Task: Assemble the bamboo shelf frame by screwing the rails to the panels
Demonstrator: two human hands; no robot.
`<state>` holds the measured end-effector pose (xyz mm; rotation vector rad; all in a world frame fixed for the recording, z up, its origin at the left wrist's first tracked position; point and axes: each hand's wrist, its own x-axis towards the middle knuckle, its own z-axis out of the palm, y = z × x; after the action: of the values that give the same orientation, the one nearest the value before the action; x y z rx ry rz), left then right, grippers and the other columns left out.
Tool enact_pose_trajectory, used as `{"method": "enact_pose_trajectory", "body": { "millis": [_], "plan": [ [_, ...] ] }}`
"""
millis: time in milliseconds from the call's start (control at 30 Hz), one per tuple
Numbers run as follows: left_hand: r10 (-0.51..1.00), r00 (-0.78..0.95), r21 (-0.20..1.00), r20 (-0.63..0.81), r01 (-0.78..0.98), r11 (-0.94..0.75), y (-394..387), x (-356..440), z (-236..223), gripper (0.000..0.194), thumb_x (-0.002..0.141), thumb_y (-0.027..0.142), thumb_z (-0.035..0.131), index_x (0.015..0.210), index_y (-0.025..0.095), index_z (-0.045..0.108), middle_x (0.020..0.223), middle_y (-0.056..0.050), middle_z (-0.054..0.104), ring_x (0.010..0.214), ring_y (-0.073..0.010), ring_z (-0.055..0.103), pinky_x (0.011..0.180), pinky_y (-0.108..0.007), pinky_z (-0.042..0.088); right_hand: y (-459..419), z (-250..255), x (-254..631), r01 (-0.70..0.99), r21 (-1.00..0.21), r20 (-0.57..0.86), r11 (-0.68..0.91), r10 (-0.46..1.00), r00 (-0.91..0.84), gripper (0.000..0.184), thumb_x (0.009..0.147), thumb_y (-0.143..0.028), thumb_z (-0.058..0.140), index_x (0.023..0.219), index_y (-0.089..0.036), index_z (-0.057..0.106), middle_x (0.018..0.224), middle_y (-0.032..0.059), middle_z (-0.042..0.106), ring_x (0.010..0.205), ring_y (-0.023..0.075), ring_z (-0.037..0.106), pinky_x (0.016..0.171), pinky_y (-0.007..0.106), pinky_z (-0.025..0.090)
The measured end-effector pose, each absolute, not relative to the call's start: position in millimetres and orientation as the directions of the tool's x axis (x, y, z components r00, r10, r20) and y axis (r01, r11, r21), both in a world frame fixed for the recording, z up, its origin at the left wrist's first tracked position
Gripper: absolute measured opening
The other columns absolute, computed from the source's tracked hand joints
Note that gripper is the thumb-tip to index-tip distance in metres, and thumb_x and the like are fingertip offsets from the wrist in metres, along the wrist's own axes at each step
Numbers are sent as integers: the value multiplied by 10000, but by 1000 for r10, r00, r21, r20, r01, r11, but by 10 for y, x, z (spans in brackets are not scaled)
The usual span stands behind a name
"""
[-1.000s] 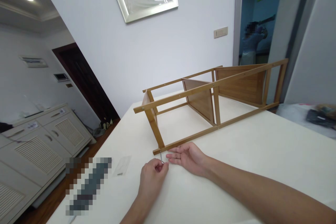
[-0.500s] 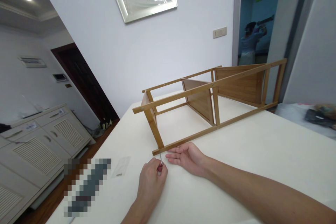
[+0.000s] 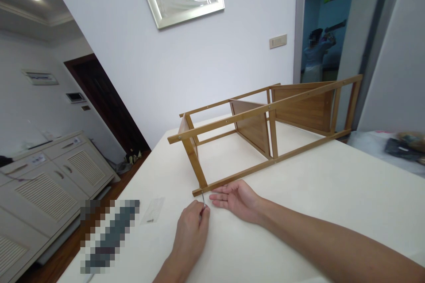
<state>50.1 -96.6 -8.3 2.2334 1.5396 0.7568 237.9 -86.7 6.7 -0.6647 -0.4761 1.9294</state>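
My left hand (image 3: pixel 193 226) pinches a metal tool (image 3: pixel 203 199), near end buried; tip's tiny on my feed, maybe touching the wooden rack (image 3: pixel 254 129) sprawled toward the right edge of the table (image 3: pixel 305 203). Right hand (image 3: pixel 237 201): loosely spread beside it.

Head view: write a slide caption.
Left hand holds metal tool at wooden rack on table, right hand open nearby.

the single view comes from the person's head, above the smooth white table (image 3: pixel 318 194), looking forward and down. the bare left hand (image 3: pixel 192 225) and the bare right hand (image 3: pixel 237 199) appear nearest, low in the middle; just beyond, the long brown wooden shelf frame (image 3: pixel 252 128) fits wholly in view. farther back, the camera faces a plain pale wall (image 3: pixel 245 57), while the left edge takes in a tilted-looking white louvred cabinet (image 3: pixel 49 194).
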Motion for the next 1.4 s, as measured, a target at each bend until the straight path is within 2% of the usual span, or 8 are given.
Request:
{"method": "enact_pose_trajectory", "body": {
  "millis": [133,267,567,733,933,1233,1400],
  "plan": [
    [954,271,686,130,670,-283,-929,471,-65,356,930,431,352,710,221,537,742,-10,593,755,-196,561,728,-311,395,-863,72,2380,-682,-592,-252,-428,903,-348,172,609,-81,553,742,-89,662,813,120,700,871,217,700,912,347,497],
    [963,243,738,113,629,-246,-893,437,-91,422,927,480,326,699,215,562,746,-15,600,772,-203,562,751,-321,406,-859,67,2379,-683,-590,-244,-431,901,-358,174,608,-78,561,751,-81,662,815,117,693,874,217,702,925,346,494],
    [971,221,697,91,682,-220,-844,444,-106,416,901,494,353,635,216,511,681,0,575,718,-194,539,700,-306,374,-857,36,2383,-686,-590,-236,-426,903,-359,163,597,-89,579,751,-89,632,873,140,688,900,237,706,924,355,491],
    [975,200,660,94,721,-211,-824,447,-110,410,886,519,350,607,225,409,636,17,506,692,-179,495,670,-292,342,-849,31,2376,-690,-588,-235,-423,905,-354,162,593,-87,573,742,-110,632,843,111,690,893,228,703,944,363,488],
    [990,110,643,83,754,-138,-838,476,-66,407,826,544,385,581,233,288,585,36,416,632,-152,428,600,-270,290,-846,34,2376,-693,-585,-238,-421,906,-349,176,592,-81,569,750,-81,646,836,121,683,893,236,702,954,374,487],
    [996,62,684,60,724,-86,-807,441,-120,439,803,573,471,557,230,355,535,51,419,574,-133,417,568,-257,293,-846,31,2374,-696,-582,-233,-420,907,-352,172,595,-80,560,743,-99,646,836,114,692,877,224,696,940,373,491],
    [995,47,654,91,751,-95,-831,427,-104,486,811,596,497,514,226,391,528,35,453,573,-147,436,571,-268,303,-850,22,2378,-708,-574,-209,-412,909,-360,191,591,-83,568,764,-87,649,853,124,688,862,220,697,924,371,491]
  ]
}}
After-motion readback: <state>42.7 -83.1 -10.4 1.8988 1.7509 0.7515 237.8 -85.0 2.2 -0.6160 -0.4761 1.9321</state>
